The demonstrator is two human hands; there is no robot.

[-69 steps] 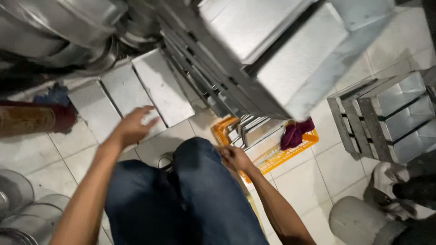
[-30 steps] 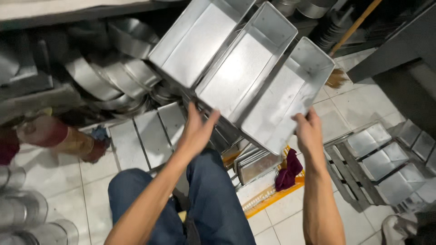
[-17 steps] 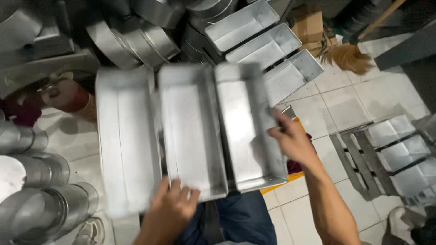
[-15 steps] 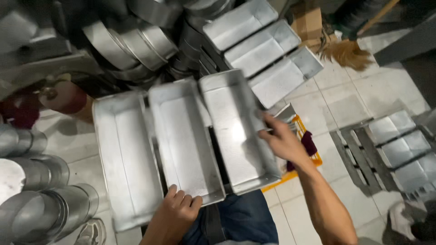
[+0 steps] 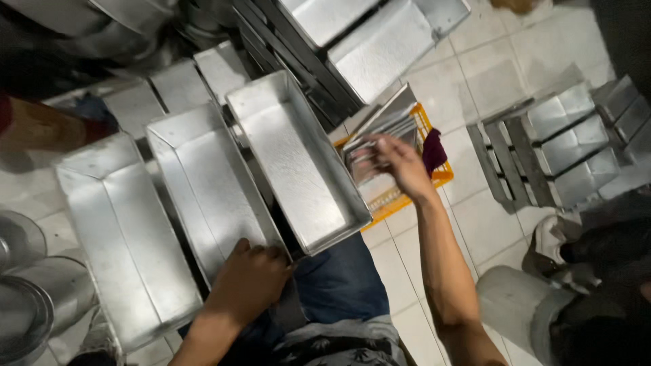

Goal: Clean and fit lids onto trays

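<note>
On the person's lap, over blue jeans (image 5: 339, 281), sits a joined set of three metal loaf pans (image 5: 203, 203), open sides up, tilted, running from lower left to upper right. Left hand (image 5: 247, 281) grips the near edge of the set, between the middle pan and the right pan; fingers curled over the rim, closed on it. Right hand (image 5: 400, 166) is off the pans, reaching right and forward to a stack of flat metal strips (image 5: 380, 135) lying in an orange basket (image 5: 413, 193) on the tiled floor (image 5: 475, 224). Fingers there are partly spread, tips touching the strips; blurred, can't tell if anything is actually pinched. A dark red cloth (image 5: 434, 150) hangs on the basket's far side, just beside the right hand. Above the lap set, another three-pan set (image 5: 366, 41) leans at the top of the frame, near the basket. To the right, well apart, more pan sets (image 5: 563, 142) lie on the floor. Round metal tins (image 5: 27, 298) are stacked at lower left. Someone else's shoe (image 5: 553, 247) shows at lower right beside a grey round container (image 5: 515, 308).
</note>
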